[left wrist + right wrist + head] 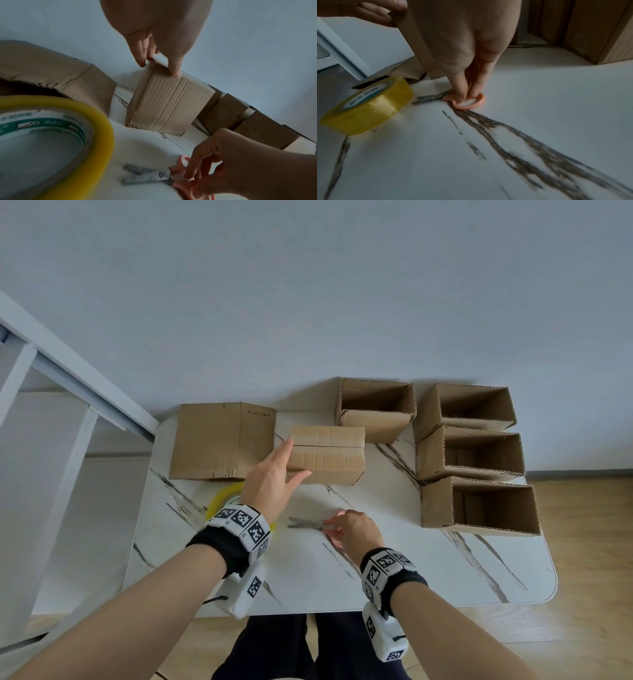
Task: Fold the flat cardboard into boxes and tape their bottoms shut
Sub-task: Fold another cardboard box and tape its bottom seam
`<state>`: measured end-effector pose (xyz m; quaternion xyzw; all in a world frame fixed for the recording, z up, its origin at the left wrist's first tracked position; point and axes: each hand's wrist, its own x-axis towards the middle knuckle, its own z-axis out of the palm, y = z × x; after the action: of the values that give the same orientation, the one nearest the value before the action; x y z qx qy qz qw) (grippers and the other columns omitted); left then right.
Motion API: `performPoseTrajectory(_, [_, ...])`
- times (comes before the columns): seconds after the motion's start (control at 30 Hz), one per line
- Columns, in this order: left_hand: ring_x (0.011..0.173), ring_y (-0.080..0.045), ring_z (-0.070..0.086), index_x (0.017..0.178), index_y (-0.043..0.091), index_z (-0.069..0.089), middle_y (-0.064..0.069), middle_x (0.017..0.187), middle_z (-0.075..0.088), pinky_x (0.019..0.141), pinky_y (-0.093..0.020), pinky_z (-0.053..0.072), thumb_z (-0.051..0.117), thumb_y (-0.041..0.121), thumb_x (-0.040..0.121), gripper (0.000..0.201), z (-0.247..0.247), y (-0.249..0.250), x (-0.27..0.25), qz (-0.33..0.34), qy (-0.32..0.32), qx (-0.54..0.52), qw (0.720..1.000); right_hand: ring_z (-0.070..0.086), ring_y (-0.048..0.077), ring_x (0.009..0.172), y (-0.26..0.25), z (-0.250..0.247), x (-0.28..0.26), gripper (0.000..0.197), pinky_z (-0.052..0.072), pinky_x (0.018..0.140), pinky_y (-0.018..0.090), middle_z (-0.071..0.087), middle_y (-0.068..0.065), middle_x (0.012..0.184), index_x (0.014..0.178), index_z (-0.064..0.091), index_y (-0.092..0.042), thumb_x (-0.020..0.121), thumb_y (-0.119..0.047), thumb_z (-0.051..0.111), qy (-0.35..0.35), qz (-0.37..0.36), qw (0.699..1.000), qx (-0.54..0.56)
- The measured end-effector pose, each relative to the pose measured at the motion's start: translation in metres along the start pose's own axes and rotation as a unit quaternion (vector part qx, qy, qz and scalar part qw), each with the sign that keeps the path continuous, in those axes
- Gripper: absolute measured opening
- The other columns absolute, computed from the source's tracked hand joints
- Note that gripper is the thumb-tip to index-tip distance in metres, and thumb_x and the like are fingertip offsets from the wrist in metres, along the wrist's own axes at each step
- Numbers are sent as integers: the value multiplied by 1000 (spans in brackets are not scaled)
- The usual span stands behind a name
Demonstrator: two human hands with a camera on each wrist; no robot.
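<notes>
A folded cardboard box point(327, 455) stands on the table with its closed flaps up and a seam across them. My left hand point(284, 470) grips its near left corner, thumb on the front face and fingers round the left edge; the left wrist view shows that hand point(163, 44) pinching the corner of the box point(168, 102). My right hand point(334, 525) pinches the pink handle of small scissors point(303, 523) that lie flat on the table, blades slightly apart. In the right wrist view its fingertips point(460, 94) press the handle ring of the scissors point(429, 97).
A yellow tape roll point(222, 496) lies under my left wrist. A flat cardboard sheet point(219, 440) sits at the back left. Several open boxes point(472, 453) stand along the right and back. The marble table point(411, 570) ends close to my body.
</notes>
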<state>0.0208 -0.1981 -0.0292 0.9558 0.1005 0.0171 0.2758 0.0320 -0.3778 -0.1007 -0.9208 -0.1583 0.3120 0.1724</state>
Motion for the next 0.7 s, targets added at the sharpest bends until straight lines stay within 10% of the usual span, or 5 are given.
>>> performPoseTrajectory(0.17, [103, -21, 59, 139, 6, 41, -9, 123, 58, 83, -22, 47, 63, 32, 87, 62, -3, -1, 5, -7, -30, 10, 999, 63, 23, 92, 4, -16, 2, 27, 52, 80, 32, 65, 7, 105, 112, 60, -11, 91, -27, 57, 18, 15, 999, 35])
performPoseTrajectory(0.33, [136, -19, 37, 141, 7, 37, -7, 152, 31, 106, -27, 34, 63, 40, 86, 68, -3, 1, 8, -9, -32, 9, 999, 54, 22, 105, 5, -49, 5, 27, 41, 84, 24, 54, 12, 121, 121, 50, -2, 99, -10, 36, 273, 56, 945, 170])
performPoseTrajectory(0.43, [146, -20, 13, 148, 6, 21, -8, 159, 8, 118, -33, 19, 45, 42, 95, 68, -3, 6, 9, 80, -36, 73, 993, 47, 25, 124, -8, -68, 10, 34, 36, 102, 32, 51, 13, 132, 128, 49, -3, 96, -8, 39, 375, -40, 915, 144])
performPoseTrajectory(0.57, [146, -19, -10, 150, 6, -1, -8, 158, -11, 121, -37, 3, 0, 48, 92, 72, 4, 13, 11, 127, -134, 208, 961, 26, 20, 143, -30, -76, 15, 48, 12, 116, 33, 37, 5, 151, 140, 43, -11, 99, -30, 25, 273, -177, 945, -34])
performPoseTrajectory(0.7, [146, -19, -15, 148, 6, -10, -8, 157, -16, 121, -35, 2, 1, 50, 91, 73, 13, 7, 14, 81, -182, 210, 957, 13, 14, 146, -22, -71, 18, 64, -1, 117, 29, 24, 1, 156, 147, 30, -15, 95, -42, 6, 194, -188, 957, -108])
